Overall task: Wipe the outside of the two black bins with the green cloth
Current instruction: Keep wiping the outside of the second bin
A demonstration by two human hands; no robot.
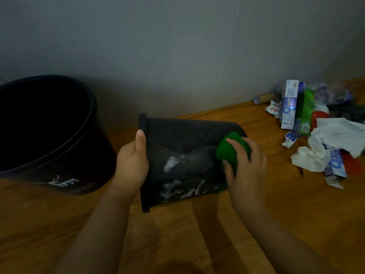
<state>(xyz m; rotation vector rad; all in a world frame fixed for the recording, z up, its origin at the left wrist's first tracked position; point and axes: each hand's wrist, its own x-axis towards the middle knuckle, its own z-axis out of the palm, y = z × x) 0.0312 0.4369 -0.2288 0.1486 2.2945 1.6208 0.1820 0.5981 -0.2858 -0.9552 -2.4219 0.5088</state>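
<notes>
**Small bin on its side, cloth at the base end**

Small black plastic bin (183, 155) lies tipped over on the brown wood-grain floor (197, 234), rim toward the left, base toward the right. Its upturned side wall is scuffed, with whitish streaks low and centre.

Left hand (132, 163) holds the rim: thumb lies up along the rim edge, palm against the opening; the fingers are hidden behind the rim, so how far that grip closes cannot be told.

Right hand (245, 165) sits at the base end, fingers curled over a bunched green cloth (229, 149) and pressing it to the bin's side wall. The hand is slightly blurred.

Larger round black bin (49, 133) stands upright to the left, near the small one but not touching it, with a white branch-like mark low on its front.

A grey wall (177, 46) runs behind both bins.

At far right on the floor, well apart from the bins, a heap of rubbish (320, 131): blue-and-white toothpaste boxes, a green packet, crumpled white tissue, something red, clear plastic.
</notes>
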